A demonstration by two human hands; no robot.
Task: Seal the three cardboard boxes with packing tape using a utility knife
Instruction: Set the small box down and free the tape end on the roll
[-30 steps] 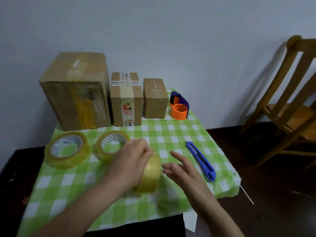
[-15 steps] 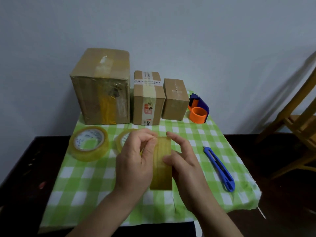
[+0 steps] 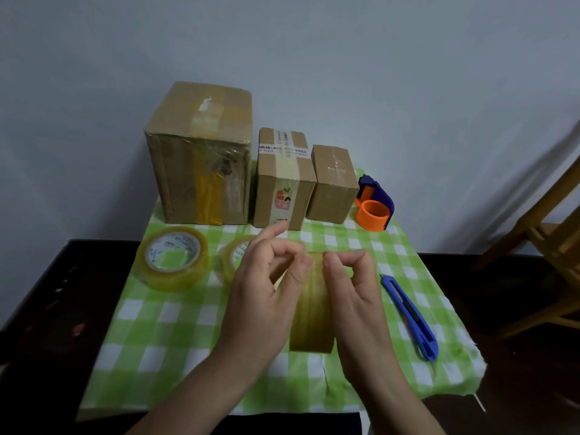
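Three cardboard boxes stand at the back of the table: a large box (image 3: pixel 201 155), a medium box (image 3: pixel 282 180) with printed tape, and a small box (image 3: pixel 332 183). A yellowish tape roll (image 3: pixel 312 312) stands on edge between my hands. My left hand (image 3: pixel 263 293) grips its left side, thumb and finger pinching at the top rim. My right hand (image 3: pixel 354 296) holds its right side, fingertips picking at the top of the roll. A blue utility knife (image 3: pixel 408 312) lies on the cloth to the right of my right hand.
Two more tape rolls lie flat: one (image 3: pixel 174 259) at the left, another (image 3: pixel 233 260) partly hidden behind my left hand. An orange and blue tape dispenser (image 3: pixel 375 208) sits right of the small box. Green checked cloth (image 3: pixel 157 334) covers the table. A wooden chair (image 3: pixel 552 240) stands right.
The view shifted left. My right hand came in from the side and took hold of the roll; both hands now pinch at its top edge.
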